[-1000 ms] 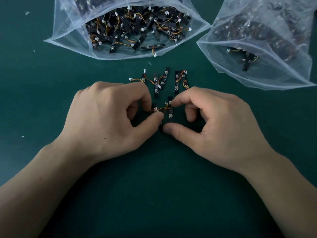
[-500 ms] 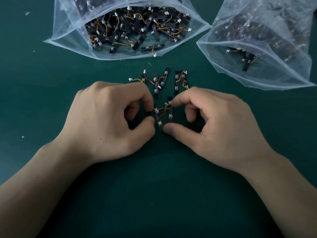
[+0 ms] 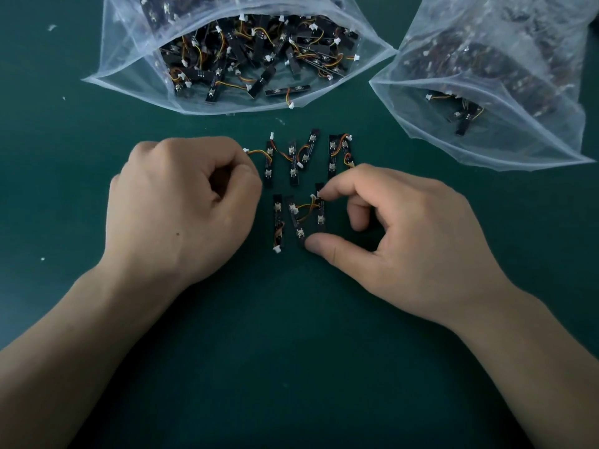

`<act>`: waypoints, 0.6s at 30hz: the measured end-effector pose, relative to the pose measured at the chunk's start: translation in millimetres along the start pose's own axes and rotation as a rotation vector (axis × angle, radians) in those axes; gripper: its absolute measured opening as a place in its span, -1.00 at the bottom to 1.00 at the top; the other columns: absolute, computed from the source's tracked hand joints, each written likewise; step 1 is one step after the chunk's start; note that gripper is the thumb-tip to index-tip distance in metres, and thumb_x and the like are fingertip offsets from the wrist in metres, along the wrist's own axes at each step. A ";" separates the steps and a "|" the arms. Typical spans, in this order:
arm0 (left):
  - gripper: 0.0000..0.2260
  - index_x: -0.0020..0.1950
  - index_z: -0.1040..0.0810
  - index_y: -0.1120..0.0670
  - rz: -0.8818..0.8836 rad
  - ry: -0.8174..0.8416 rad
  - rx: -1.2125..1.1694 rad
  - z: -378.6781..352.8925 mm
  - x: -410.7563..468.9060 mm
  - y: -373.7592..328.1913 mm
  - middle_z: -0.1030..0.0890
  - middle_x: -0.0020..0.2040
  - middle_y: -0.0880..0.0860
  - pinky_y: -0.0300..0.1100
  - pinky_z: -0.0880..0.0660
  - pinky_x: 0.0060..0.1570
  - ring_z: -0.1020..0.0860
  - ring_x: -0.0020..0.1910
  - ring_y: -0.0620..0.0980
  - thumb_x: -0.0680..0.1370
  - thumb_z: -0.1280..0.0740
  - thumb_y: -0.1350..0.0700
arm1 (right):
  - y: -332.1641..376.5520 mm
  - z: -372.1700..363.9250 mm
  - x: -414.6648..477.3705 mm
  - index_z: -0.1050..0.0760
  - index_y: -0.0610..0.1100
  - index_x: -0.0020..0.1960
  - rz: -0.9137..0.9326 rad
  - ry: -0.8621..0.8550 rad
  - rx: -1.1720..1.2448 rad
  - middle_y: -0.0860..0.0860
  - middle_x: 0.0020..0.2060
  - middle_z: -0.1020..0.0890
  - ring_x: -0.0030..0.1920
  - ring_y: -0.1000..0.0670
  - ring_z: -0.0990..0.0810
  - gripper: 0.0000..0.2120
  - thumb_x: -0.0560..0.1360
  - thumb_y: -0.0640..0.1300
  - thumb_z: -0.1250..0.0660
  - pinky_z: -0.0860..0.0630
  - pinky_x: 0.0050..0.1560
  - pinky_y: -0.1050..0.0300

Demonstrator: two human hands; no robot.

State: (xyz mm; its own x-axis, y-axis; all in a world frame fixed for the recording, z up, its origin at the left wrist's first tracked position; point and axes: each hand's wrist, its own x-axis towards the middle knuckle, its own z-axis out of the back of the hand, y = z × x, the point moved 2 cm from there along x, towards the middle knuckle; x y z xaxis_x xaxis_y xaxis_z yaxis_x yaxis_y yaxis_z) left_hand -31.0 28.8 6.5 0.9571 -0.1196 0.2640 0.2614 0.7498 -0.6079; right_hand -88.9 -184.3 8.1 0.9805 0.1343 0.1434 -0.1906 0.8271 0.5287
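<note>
The right hand (image 3: 389,241) pinches the wired board pair (image 3: 321,212) along its length, while the curled, empty left hand (image 3: 184,205) lies just left of it.

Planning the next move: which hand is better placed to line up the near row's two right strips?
Probably right hand: thumb and forefinger pinch the strips; the left hand is curled beside them, apparently empty.

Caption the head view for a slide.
Right hand pinches wired circuit strips on the green mat; left hand curled alongside.
</note>
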 end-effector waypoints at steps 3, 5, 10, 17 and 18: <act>-0.78 -0.22 -0.66 0.02 0.002 0.008 0.016 -0.3 -0.5 -0.2 -0.56 -0.30 -0.12 -0.13 -0.44 -0.36 -0.46 -0.45 0.02 0.48 -0.24 0.01 | -0.2 -0.6 -0.1 -0.59 0.14 0.12 0.001 -0.013 0.000 0.17 -0.28 -0.48 -0.31 0.16 -0.43 -0.63 0.43 0.32 -0.44 -0.44 -0.28 0.12; -0.77 -0.22 -0.66 0.01 0.009 0.007 0.026 -0.3 -1.0 -0.4 -0.56 -0.30 -0.12 -0.13 -0.44 -0.36 -0.46 -0.46 0.03 0.47 -0.24 0.00 | 0.3 -1.1 -0.2 -0.59 0.14 0.12 -0.002 -0.017 -0.004 0.17 -0.28 -0.47 -0.31 0.15 -0.43 -0.63 0.43 0.33 -0.44 -0.44 -0.29 0.11; -0.77 -0.22 -0.67 0.01 -0.006 0.019 -0.003 -1.0 -0.8 0.1 -0.56 -0.33 -0.10 -0.12 -0.44 -0.36 -0.46 -0.46 0.03 0.48 -0.25 -0.01 | -0.2 -2.0 0.4 -0.59 0.14 0.12 0.007 -0.024 -0.016 0.17 -0.28 -0.47 -0.32 0.16 -0.43 -0.62 0.44 0.34 -0.43 -0.44 -0.30 0.11; -0.78 -0.18 -0.70 -0.04 0.008 0.007 -0.045 -1.4 0.9 3.6 -0.56 -0.41 -0.06 -0.08 -0.49 -0.34 -0.50 -0.43 -0.03 0.52 -0.27 -0.01 | 0.2 -0.2 3.0 -0.66 -0.09 0.09 0.112 -0.224 -0.006 0.06 -0.07 -0.59 -0.01 -0.03 -0.53 -0.64 0.55 0.20 -0.44 -0.50 0.02 -0.01; -0.78 -0.18 -0.71 -0.04 0.010 0.006 -0.040 -1.4 0.7 2.8 -0.56 -0.45 -0.04 -0.05 -0.53 -0.33 -0.52 -0.43 -0.02 0.52 -0.27 -0.01 | 1.0 0.3 4.4 -0.66 -0.12 0.13 0.134 -0.243 -0.016 0.03 0.01 -0.61 0.06 -0.07 -0.53 -0.62 0.56 0.18 -0.43 -0.47 0.12 -0.02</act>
State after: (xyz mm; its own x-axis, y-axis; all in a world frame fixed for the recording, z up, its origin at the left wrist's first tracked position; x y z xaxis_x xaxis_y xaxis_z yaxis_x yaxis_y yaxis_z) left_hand -29.4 29.9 3.9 0.9603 -0.1165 0.2535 0.2568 0.7243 -0.6399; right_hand -84.7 -183.1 9.5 0.9062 0.1101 0.4083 -0.3151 0.8196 0.4785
